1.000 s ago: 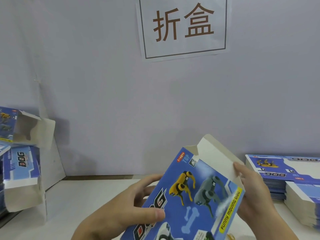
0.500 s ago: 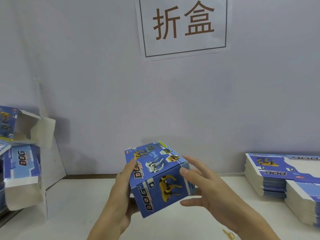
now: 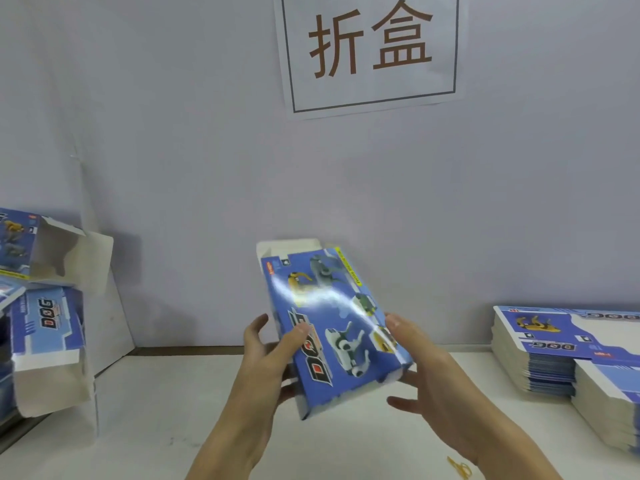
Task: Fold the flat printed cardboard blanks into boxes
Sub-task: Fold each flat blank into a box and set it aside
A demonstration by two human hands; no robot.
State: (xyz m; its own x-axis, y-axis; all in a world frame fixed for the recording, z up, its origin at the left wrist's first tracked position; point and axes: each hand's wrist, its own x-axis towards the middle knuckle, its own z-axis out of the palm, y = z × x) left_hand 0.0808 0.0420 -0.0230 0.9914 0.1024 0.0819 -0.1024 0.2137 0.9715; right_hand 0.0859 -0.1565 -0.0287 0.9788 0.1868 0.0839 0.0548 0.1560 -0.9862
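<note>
A half-formed box (image 3: 332, 327) is held above the desk (image 3: 173, 410), gripped by the left hand (image 3: 266, 362) and steadied by the right hand's (image 3: 426, 372) straight fingers, seemingly so its open end flaps can be reached.

The blue printed box (image 3: 332, 327), which 0.5 s ago showed a corner and 2 smaller faces toward the camera, now shows its broad printed face, with the open white flaps pointing to the upper middle of the frame. The left hand (image 3: 266, 362) has shifted so that its thumb lies on that face and its fingers are behind the box. The right hand (image 3: 426, 372) now sits at the box's right edge, fingers spread below it.
</note>
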